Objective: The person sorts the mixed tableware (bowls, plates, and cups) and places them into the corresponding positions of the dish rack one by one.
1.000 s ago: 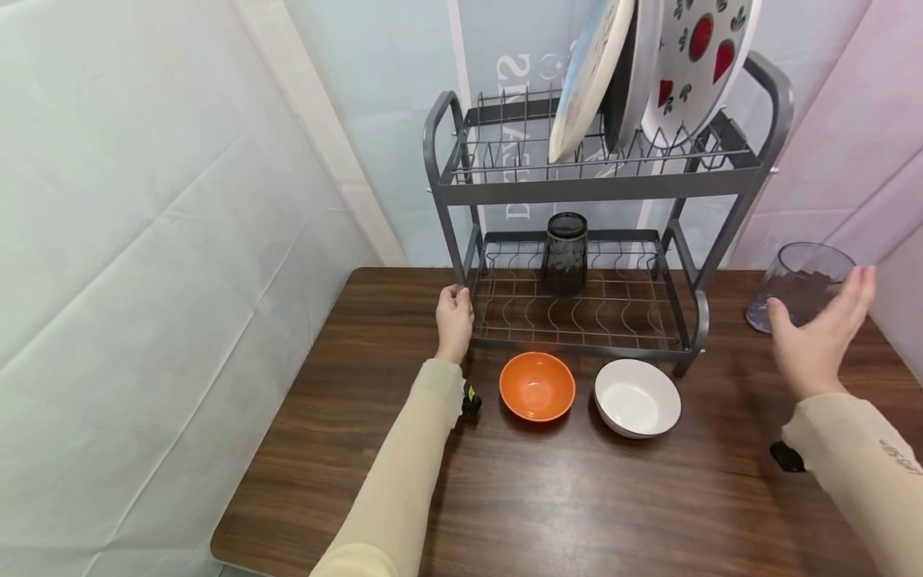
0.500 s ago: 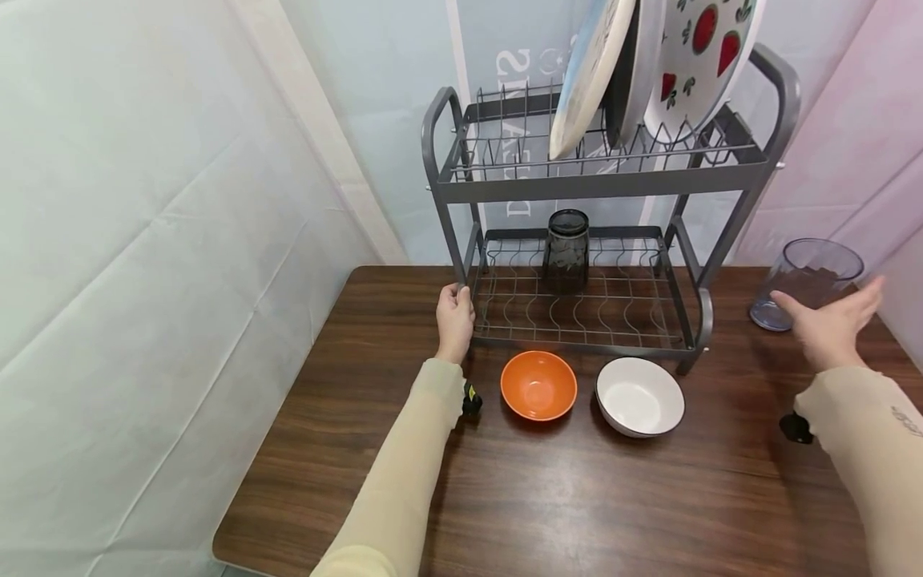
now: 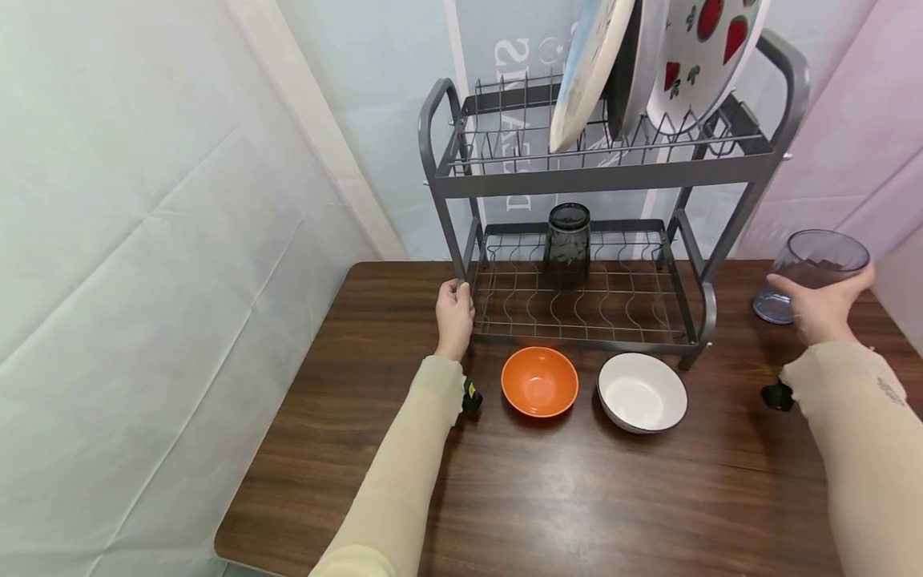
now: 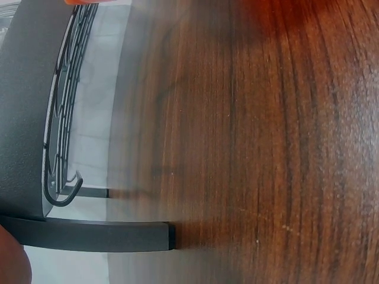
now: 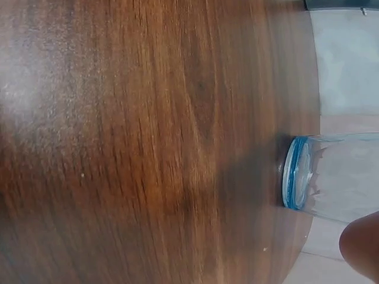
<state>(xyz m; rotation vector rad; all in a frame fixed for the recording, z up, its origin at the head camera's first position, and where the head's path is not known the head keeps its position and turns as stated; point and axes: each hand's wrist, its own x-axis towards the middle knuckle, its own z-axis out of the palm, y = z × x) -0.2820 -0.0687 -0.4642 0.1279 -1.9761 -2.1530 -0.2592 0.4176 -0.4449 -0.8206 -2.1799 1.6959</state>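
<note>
My left hand (image 3: 455, 316) grips the front left post of a grey two-tier dish rack (image 3: 606, 178); its lower bar and foot show in the left wrist view, with a blurred fingertip at the corner. At the far right, my right hand (image 3: 825, 308) is spread across the near side of a clear bluish glass jar (image 3: 773, 304), thumb to its left and fingers to its right. The jar stands upright on the table. In the right wrist view a fingertip (image 5: 362, 245) overlaps the wall of the jar (image 5: 343, 171).
An orange bowl (image 3: 539, 383) and a white bowl (image 3: 642, 393) stand before the rack on the wooden table (image 3: 346, 385). A dark glass (image 3: 566, 248) is upside down on the lower tier. Plates (image 3: 591, 80) stand in the upper tier. Fabric walls (image 3: 144, 280) border the table.
My right hand has moved closer around the jar, its fingers now at the jar's right side. My left hand keeps its hold on the rack. The head view has shifted slightly.
</note>
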